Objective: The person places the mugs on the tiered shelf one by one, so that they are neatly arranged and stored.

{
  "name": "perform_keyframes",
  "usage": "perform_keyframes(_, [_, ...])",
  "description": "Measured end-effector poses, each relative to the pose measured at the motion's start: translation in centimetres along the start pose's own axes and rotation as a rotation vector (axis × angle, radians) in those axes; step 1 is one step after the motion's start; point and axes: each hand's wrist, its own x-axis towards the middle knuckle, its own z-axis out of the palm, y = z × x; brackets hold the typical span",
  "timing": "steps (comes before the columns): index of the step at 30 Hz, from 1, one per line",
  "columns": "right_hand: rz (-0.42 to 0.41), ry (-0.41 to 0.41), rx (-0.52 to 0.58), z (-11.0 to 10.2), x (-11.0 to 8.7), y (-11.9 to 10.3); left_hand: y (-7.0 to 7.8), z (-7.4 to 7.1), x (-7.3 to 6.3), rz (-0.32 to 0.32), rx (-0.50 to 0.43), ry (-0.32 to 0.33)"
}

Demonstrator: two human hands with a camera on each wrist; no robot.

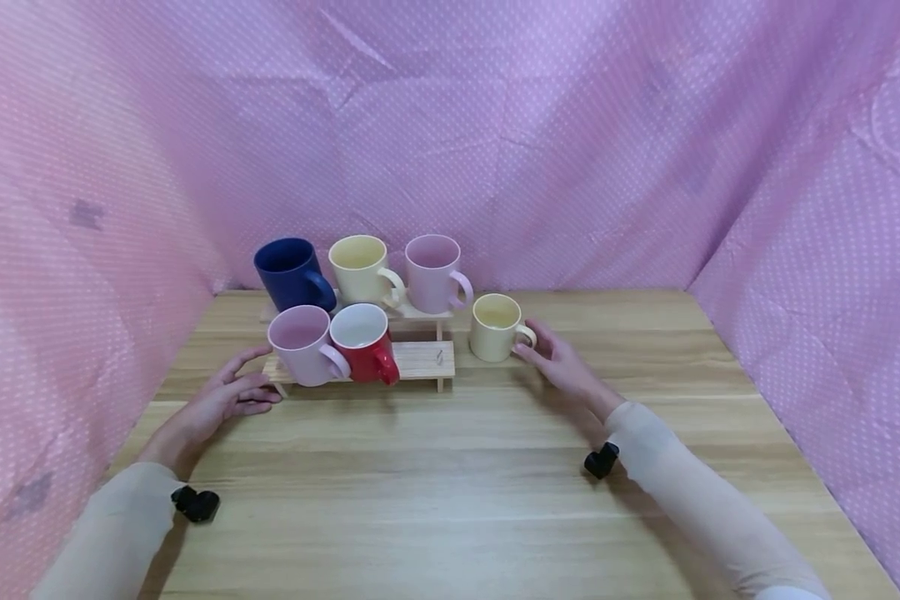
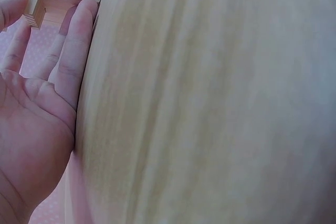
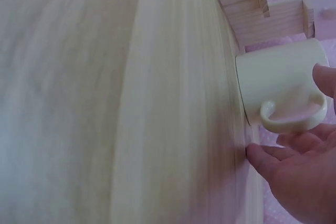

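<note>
A pale yellow mug (image 1: 492,337) stands upright on the table to the right of a two-step wooden rack (image 1: 420,360), its handle turned right. Around that handle my right hand (image 1: 562,362) spreads thumb and fingers without visibly gripping; the right wrist view shows the thumb (image 3: 323,77) beside the mug and other fingers below the handle. My left hand (image 1: 221,400) is at the rack's left end, fingers extended, some touching or very near its wood. The lower step bears a pink mug (image 1: 303,350) and a red mug (image 1: 367,354) with white inside.
On the upper step stand a dark blue mug (image 1: 288,279), another yellow mug (image 1: 357,275) and another pink mug (image 1: 431,279). Pink dotted cloth (image 1: 450,125) hangs around the back and sides of the wooden table (image 1: 435,483). Each wrist carries a small black camera (image 1: 195,504).
</note>
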Motion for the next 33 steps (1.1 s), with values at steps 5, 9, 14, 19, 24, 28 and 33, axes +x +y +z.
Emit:
perform_keyframes(5, [0.036,0.014,0.051,-0.4,0.1,0.2,-0.1,0.2,0.2,-0.006,0.009,0.010])
perform_keyframes(9, [0.040,0.007,0.071,-0.4,0.6,0.1,-0.2,0.2,0.3,0.001,0.009,-0.003])
perform_keyframes(14, [0.040,-0.016,0.169,0.2,1.7,0.0,-0.4,0.0,-0.2,0.012,0.006,0.012])
perform_keyframes(19, [0.066,0.002,0.189,0.2,1.9,0.0,-0.5,0.1,0.3,-0.003,0.032,0.029])
perform_keyframes(24, [0.076,-0.005,0.174,-0.1,2.0,0.4,-0.5,0.3,0.7,0.000,0.032,0.013])
perform_keyframes(28, [0.067,-0.030,0.176,0.1,2.1,0.6,-0.4,0.2,0.4,0.001,0.018,0.010])
perform_keyframes(33, [0.065,-0.025,0.174,0.5,2.2,0.5,-0.3,0.1,0.0,-0.009,0.013,0.017])
